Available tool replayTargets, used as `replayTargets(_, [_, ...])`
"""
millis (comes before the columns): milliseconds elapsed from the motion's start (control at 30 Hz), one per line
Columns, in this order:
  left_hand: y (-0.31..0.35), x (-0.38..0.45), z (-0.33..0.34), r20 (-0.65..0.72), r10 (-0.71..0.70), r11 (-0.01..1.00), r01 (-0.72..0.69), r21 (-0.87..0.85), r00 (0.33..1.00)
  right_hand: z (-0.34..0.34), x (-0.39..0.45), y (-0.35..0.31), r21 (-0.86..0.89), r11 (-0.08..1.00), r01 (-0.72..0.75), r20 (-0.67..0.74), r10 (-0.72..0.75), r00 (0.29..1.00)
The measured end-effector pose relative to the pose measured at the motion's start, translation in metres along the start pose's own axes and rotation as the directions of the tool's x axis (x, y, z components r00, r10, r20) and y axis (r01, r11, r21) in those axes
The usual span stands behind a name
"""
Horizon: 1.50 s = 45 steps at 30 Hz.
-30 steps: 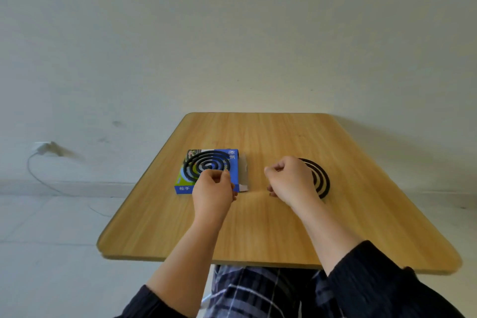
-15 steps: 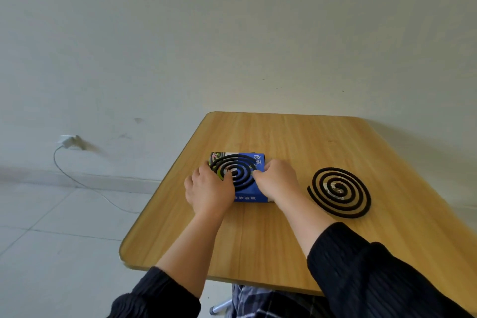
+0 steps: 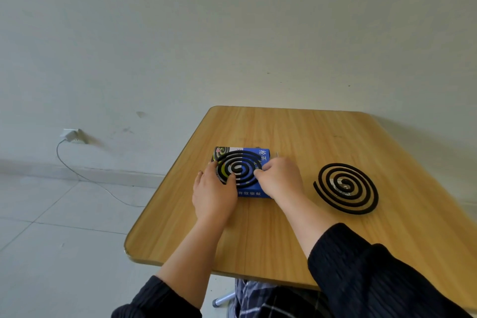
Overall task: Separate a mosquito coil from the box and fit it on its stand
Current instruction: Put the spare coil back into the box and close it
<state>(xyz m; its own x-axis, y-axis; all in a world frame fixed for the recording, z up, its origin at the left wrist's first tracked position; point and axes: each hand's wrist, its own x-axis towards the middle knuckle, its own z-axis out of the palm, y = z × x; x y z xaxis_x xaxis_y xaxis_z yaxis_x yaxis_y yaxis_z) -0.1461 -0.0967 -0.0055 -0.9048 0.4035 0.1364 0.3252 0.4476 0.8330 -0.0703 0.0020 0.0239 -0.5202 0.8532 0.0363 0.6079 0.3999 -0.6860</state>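
A black spiral mosquito coil (image 3: 238, 168) lies flat on top of a blue box (image 3: 251, 192) near the table's left side. My left hand (image 3: 214, 192) rests on the coil's near left rim, fingers spread over it. My right hand (image 3: 280, 179) pinches the coil's right rim with curled fingers. A second black coil (image 3: 346, 188) sits to the right over a small metal stand (image 3: 342, 184) that shows through its turns. A thin metal tip (image 3: 277, 154) sticks up beside the box's far right corner.
The wooden table (image 3: 296, 235) has rounded corners; its left edge runs close to the box. A white wall stands right behind it. A wall socket with a cable (image 3: 69, 135) is low on the left above a tiled floor.
Both hands moved from the table in front of the box onto the coil on the box. The head turned left, so the table now sits further right in the view.
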Motion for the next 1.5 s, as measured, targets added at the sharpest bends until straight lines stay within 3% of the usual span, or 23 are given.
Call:
replayTargets(300, [0.013, -0.022, -0.001, -0.052, 0.058, 0.998, -0.059, -0.018, 0.997, 0.003, -0.009, 0.004, 0.328, 0.941, -0.076, -0.076, 0.107, 0.991])
replayTargets(400, [0.022, -0.027, 0.003, -0.044, 0.062, 0.995, -0.065, -0.070, 0.997, -0.006, -0.012, 0.006, 0.529, 0.840, -0.123, -0.079, 0.193, 0.978])
replayTargets(533, [0.032, -0.028, 0.014, -0.034, 0.106, 0.994, -0.106, -0.011, 0.994, -0.027, -0.010, 0.011, 0.709, 0.695, -0.120, -0.100, 0.267, 0.958])
replayTargets(667, [0.039, -0.024, 0.030, 0.055, 0.104, 0.975, -0.112, 0.194, 0.993, -0.047, -0.008, 0.021, 0.640, 0.768, 0.033, -0.304, 0.214, 0.928])
replayTargets(800, [0.042, -0.021, 0.045, 0.122, 0.080, 0.928, -0.118, 0.354, 0.989, -0.058, -0.006, 0.030, 0.505, 0.860, 0.078, -0.393, 0.148, 0.908])
replayTargets(1133, [0.041, -0.020, 0.046, 0.079, 0.074, 0.947, -0.095, 0.307, 0.994, -0.049, -0.005, 0.035, 0.493, 0.870, -0.001, -0.329, 0.187, 0.926])
replayTargets(1500, [0.032, -0.021, 0.025, 0.013, 0.113, 0.977, -0.114, 0.183, 0.993, -0.035, -0.009, 0.024, 0.683, 0.711, -0.170, -0.146, 0.360, 0.921])
